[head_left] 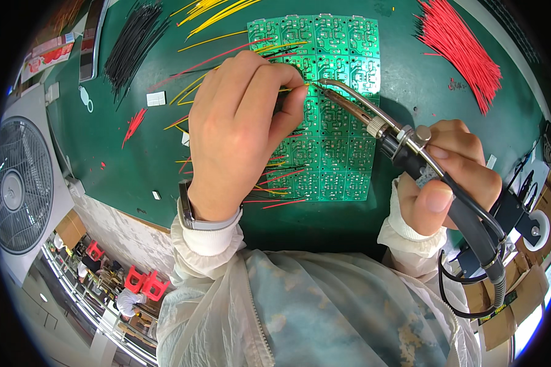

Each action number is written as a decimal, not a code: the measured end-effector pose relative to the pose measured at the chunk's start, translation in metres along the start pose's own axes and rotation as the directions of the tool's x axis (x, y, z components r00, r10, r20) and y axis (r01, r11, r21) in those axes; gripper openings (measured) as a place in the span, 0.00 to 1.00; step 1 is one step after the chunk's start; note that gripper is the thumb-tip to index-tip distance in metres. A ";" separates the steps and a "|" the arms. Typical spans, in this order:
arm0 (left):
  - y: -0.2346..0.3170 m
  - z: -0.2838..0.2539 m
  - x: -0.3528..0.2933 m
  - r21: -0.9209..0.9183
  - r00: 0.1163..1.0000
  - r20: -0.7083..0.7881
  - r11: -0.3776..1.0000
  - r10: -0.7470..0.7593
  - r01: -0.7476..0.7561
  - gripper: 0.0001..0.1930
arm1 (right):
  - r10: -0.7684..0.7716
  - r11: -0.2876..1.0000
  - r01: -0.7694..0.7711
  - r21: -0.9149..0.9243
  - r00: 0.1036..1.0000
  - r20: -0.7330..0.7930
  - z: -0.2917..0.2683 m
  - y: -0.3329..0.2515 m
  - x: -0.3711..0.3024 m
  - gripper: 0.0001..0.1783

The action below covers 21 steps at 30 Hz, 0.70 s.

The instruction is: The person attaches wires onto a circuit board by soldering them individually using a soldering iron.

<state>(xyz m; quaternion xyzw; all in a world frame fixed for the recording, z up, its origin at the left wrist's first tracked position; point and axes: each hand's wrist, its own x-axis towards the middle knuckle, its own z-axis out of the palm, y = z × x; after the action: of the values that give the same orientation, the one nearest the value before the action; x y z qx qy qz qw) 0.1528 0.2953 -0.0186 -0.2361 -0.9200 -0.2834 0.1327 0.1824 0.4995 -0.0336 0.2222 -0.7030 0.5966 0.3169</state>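
A green panel of circuit boards lies on the green work mat, with red, yellow and black wires sticking out over its left side. My left hand is over the panel's left half, thumb and forefinger pinched on a thin yellow wire; most of the wire is hidden by the fingers. In my right hand is a soldering iron with a thin metal guide tube alongside. Its tip meets the board right beside my left fingertips. Whether the tip touches the wire is too small to tell.
Red wires are heaped at the far right, black wires at the far left, and yellow wires behind the panel. A small red bundle and a white block lie left. A fan stands beyond the left edge.
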 end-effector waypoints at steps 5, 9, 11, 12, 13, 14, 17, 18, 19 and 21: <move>0.001 -0.001 0.000 0.007 1.000 0.005 1.000 -0.003 0.003 0.10 | -0.003 1.000 0.003 0.001 1.000 -0.013 0.001 0.000 0.000 0.18; 0.001 -0.001 0.000 0.015 1.000 0.003 1.000 0.004 -0.004 0.11 | 0.006 0.999 -0.005 0.043 1.000 -0.016 0.001 0.000 0.000 0.17; 0.001 -0.001 0.000 0.018 1.000 0.003 1.000 0.006 -0.006 0.11 | 0.006 0.999 -0.005 0.039 1.000 -0.028 0.002 0.000 0.000 0.17; 0.001 -0.001 0.000 0.019 1.000 0.003 1.000 0.007 -0.007 0.11 | 0.010 0.999 -0.009 0.046 0.999 -0.034 0.002 0.000 0.000 0.17; 0.001 -0.001 0.000 0.018 1.000 0.004 1.000 0.006 -0.006 0.11 | 0.003 1.000 -0.002 0.025 0.999 -0.032 0.002 0.000 0.000 0.17; 0.001 -0.001 0.000 0.018 1.000 0.004 1.000 0.004 -0.004 0.11 | 0.001 1.000 -0.001 0.020 1.000 -0.027 0.002 0.000 0.000 0.17; 0.001 -0.001 0.000 0.021 1.000 0.004 1.000 0.003 -0.003 0.11 | 0.006 1.000 -0.006 0.018 1.000 -0.015 0.002 0.000 0.000 0.17; 0.001 -0.001 0.000 0.023 1.000 0.003 1.000 0.004 -0.004 0.11 | 0.007 1.000 -0.007 0.018 1.000 -0.017 0.002 0.000 0.000 0.17; 0.001 0.000 0.000 0.021 1.000 0.002 1.000 0.004 -0.004 0.11 | 0.008 1.000 -0.007 0.018 1.000 -0.018 0.002 0.000 0.000 0.17; 0.001 0.000 0.000 0.019 1.000 0.001 1.000 0.004 -0.004 0.11 | 0.006 1.000 -0.005 0.021 1.000 -0.026 0.002 0.000 0.000 0.17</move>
<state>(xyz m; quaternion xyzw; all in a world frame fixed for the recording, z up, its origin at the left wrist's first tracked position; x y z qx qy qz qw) 0.1532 0.2961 -0.0175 -0.2367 -0.9221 -0.2746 0.1352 0.1824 0.4975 -0.0338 0.2156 -0.6931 0.6077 0.3222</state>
